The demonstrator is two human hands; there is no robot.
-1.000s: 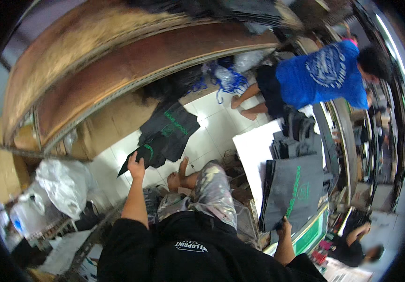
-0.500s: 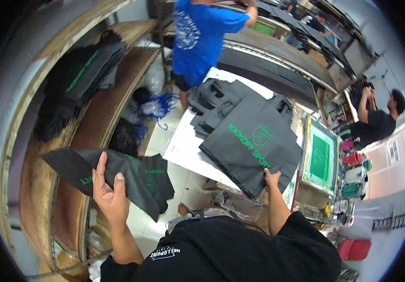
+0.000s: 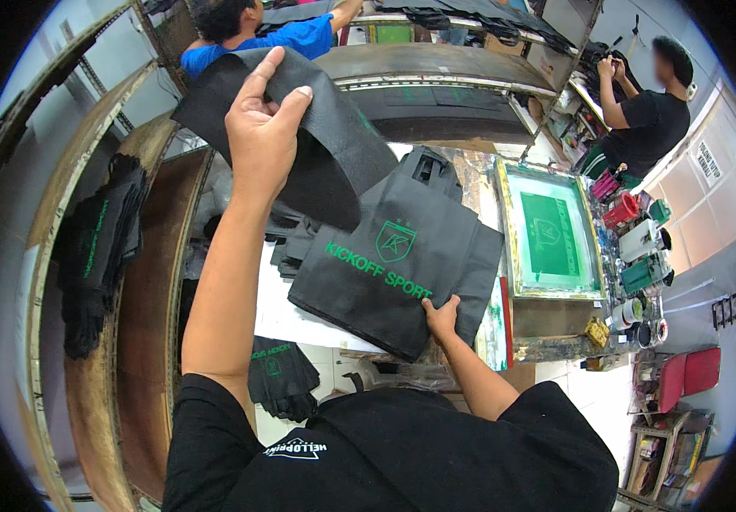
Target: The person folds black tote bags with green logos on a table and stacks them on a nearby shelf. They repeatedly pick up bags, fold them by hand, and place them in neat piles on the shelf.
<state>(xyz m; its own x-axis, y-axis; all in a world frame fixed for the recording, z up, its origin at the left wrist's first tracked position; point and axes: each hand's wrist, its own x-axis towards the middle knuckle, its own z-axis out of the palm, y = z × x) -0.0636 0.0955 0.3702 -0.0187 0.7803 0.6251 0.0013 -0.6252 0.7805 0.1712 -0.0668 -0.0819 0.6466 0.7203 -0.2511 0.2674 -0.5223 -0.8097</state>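
Observation:
My left hand (image 3: 264, 141) is raised at the upper left, thumb and index finger spread. A black bag (image 3: 334, 128) hangs curled from it, apparently caught in the other fingers, whose grip is partly hidden. Below lies a stack of flat black bags, and its top bag (image 3: 368, 286) bears a green crest and lettering. My right hand (image 3: 442, 316) has hold of this bag's near right part, fingers bunched at the lettering's end. The stack rests on a white-topped table (image 3: 276, 299), with more black bags (image 3: 289, 256) beside it.
To the right lies a framed printing screen (image 3: 594, 256) with a green stencil. Paint containers (image 3: 641, 241) crowd beyond it. Shelving (image 3: 150, 299) on the left holds bags (image 3: 99, 256); more bags (image 3: 281, 375) sit low beside the table. Co-workers stand far left (image 3: 240, 38) and far right (image 3: 654, 119).
My left hand has swung up and rightward from the low left, bringing the bag over the table. My right hand remains at the top bag. The view has turned, and the blue-shirted co-worker appears farther left.

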